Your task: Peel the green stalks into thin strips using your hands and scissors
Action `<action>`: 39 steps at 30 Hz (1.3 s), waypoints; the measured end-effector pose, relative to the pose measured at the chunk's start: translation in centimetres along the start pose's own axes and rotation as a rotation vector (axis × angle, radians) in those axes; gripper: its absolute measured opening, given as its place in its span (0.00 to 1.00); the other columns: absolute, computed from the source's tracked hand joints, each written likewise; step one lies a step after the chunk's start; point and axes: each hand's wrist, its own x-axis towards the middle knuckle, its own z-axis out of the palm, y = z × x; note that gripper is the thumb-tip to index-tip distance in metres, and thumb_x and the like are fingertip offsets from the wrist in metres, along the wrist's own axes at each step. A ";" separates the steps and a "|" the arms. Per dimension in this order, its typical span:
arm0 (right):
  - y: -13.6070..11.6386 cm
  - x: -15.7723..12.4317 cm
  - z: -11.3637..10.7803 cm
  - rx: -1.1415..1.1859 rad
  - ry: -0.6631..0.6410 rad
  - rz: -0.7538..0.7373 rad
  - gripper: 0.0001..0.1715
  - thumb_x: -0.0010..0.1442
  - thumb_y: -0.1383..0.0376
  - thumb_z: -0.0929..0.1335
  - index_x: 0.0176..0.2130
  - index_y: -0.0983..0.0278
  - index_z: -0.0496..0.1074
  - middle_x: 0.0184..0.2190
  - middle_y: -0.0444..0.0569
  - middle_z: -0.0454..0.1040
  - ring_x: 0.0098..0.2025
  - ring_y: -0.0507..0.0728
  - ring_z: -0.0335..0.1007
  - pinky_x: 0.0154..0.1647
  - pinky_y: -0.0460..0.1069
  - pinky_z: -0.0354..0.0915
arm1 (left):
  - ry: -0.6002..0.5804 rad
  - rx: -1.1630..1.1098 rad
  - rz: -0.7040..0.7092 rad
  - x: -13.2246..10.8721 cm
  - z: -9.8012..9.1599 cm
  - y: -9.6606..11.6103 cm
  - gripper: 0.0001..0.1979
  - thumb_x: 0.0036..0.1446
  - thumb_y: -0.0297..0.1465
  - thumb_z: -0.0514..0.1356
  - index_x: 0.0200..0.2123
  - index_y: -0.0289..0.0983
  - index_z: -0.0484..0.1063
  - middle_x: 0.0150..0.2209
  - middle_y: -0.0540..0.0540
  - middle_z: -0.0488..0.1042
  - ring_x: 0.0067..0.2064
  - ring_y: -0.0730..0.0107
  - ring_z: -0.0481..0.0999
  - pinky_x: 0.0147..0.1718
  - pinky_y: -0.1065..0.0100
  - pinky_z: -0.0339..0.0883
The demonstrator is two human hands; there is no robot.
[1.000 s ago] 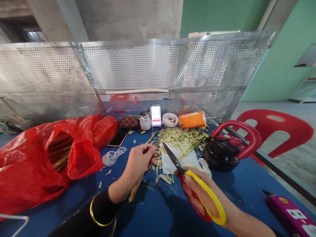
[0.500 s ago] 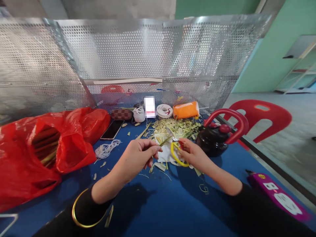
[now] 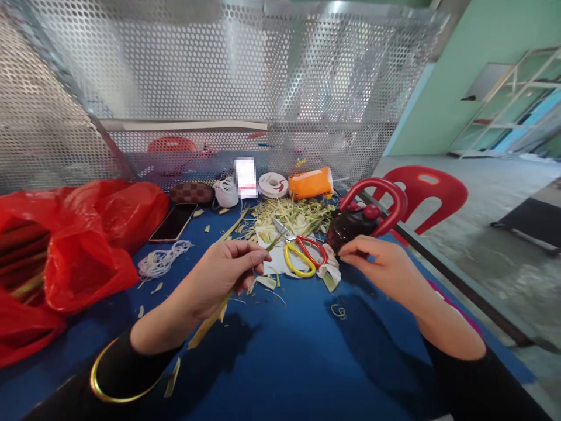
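My left hand (image 3: 228,266) is closed in a pinch on a thin greenish plant strip (image 3: 273,243). A wider yellowish piece of husk (image 3: 207,328) shows below that hand; whether it belongs to the same strip I cannot tell. Scissors (image 3: 289,237) with one red and one yellow handle lie slightly open on white paper (image 3: 272,264), between my hands. My right hand (image 3: 383,263) has thumb and fingers drawn together, its fingertips beside a crumpled tissue (image 3: 331,270) and in front of the dark pot (image 3: 348,228). Anything between those fingertips is too small to make out.
Plant shreds (image 3: 302,211) are heaped behind the scissors. A ribbon spool (image 3: 273,185), an orange packet (image 3: 311,183) and a phone (image 3: 173,222) lie farther back. White string (image 3: 160,261) and a red plastic bag (image 3: 94,257) are at left. A perforated metal screen (image 3: 193,70) borders the back.
My right hand has let go of the scissors, which now lie on the paper, and has moved right towards the pot. My left hand still pinches the strip. The view has shifted rightwards.
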 end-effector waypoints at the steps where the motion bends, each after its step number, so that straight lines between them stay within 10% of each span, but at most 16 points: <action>1: 0.4 -0.7 0.2 0.016 -0.016 0.022 0.06 0.59 0.64 0.66 0.32 0.61 0.73 0.32 0.45 0.76 0.34 0.55 0.71 0.36 0.47 0.64 | 0.004 -0.022 0.013 -0.2 -0.3 0.4 0.09 0.47 0.34 0.65 0.27 0.34 0.74 0.21 0.51 0.70 0.16 0.84 0.61 0.13 0.80 0.52; 11: 0.5 -2.1 3.4 0.089 -0.174 -0.051 0.11 0.61 0.59 0.64 0.34 0.60 0.73 0.33 0.47 0.76 0.34 0.56 0.72 0.36 0.48 0.65 | 0.321 -0.384 0.269 -4.8 -7.1 3.9 0.06 0.55 0.24 0.56 0.28 0.31 0.72 0.22 0.52 0.66 0.15 0.86 0.59 0.11 0.81 0.52; 17: -5.0 2.7 5.8 0.012 -0.287 -0.302 0.09 0.61 0.64 0.64 0.32 0.59 0.73 0.32 0.45 0.76 0.36 0.55 0.71 0.39 0.48 0.63 | 0.436 -0.704 0.183 -6.3 -10.7 1.2 0.09 0.60 0.20 0.50 0.29 0.31 0.68 0.21 0.54 0.62 0.14 0.87 0.57 0.10 0.82 0.51; 23: -10.7 9.7 13.2 0.006 -0.314 -0.397 0.06 0.56 0.68 0.67 0.31 0.61 0.75 0.30 0.45 0.76 0.33 0.55 0.71 0.35 0.47 0.62 | 0.450 -0.830 0.248 -6.1 -13.2 -0.9 0.07 0.60 0.21 0.52 0.30 0.31 0.68 0.22 0.53 0.63 0.15 0.87 0.58 0.10 0.83 0.53; 32: -16.1 15.8 24.4 0.070 -0.314 -0.438 0.10 0.52 0.68 0.71 0.37 0.58 0.77 0.35 0.45 0.74 0.35 0.54 0.70 0.35 0.46 0.61 | 0.447 -0.807 0.217 -5.9 -14.2 -1.8 0.08 0.61 0.21 0.51 0.31 0.29 0.68 0.22 0.53 0.62 0.15 0.87 0.58 0.10 0.82 0.51; 39: -16.8 16.0 26.5 0.206 -0.300 -0.374 0.07 0.50 0.72 0.68 0.24 0.62 0.74 0.36 0.49 0.73 0.38 0.57 0.69 0.39 0.48 0.59 | 0.440 -0.809 0.189 -5.4 -14.1 -2.1 0.09 0.61 0.21 0.50 0.31 0.29 0.68 0.22 0.53 0.62 0.15 0.87 0.58 0.10 0.83 0.50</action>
